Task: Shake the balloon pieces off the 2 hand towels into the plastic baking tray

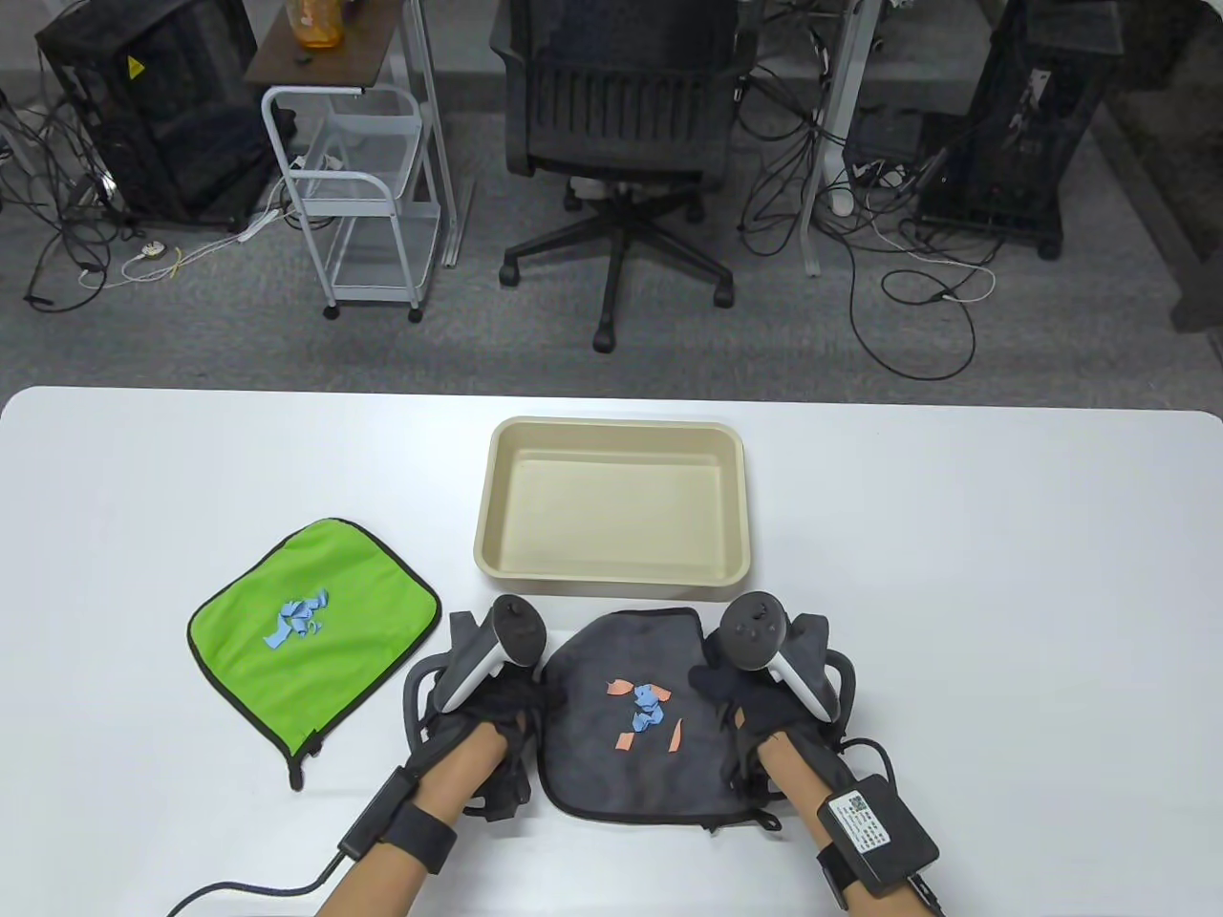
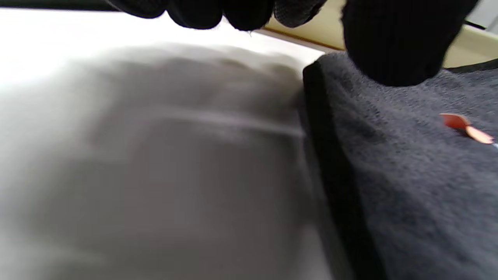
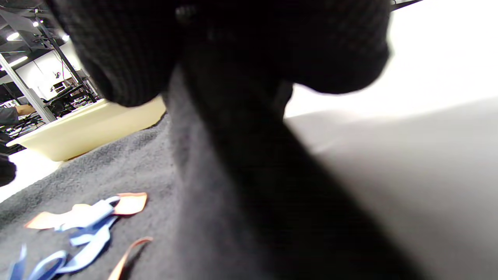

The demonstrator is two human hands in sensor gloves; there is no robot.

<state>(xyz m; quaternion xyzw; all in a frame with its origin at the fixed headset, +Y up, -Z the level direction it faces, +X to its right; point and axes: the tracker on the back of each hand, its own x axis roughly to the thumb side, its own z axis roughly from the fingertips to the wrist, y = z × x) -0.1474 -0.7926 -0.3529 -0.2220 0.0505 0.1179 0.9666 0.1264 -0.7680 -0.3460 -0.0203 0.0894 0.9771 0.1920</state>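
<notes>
From the table view, the grey towel [image 1: 631,726] lies at the near edge of the table [image 1: 1003,573], just in front of the empty tray [image 1: 611,501], with orange and blue pieces [image 1: 645,714] piled mid-cloth. The left hand [image 1: 478,712] sits at its left edge and the right hand [image 1: 779,712] at its right edge; the green towel [image 1: 311,635] waits toward the left with its own blue bits [image 1: 298,619]. Left wrist view: thumb over the towel's black hem, fingers curled above the table, so I can't tell if it's pinching yet. Right wrist view: this hand looks clamped on a raised fold of cloth. My tip: grab both edges firmly, lift evenly so the middle sags, carry it over the tray, then tip and shake.
</notes>
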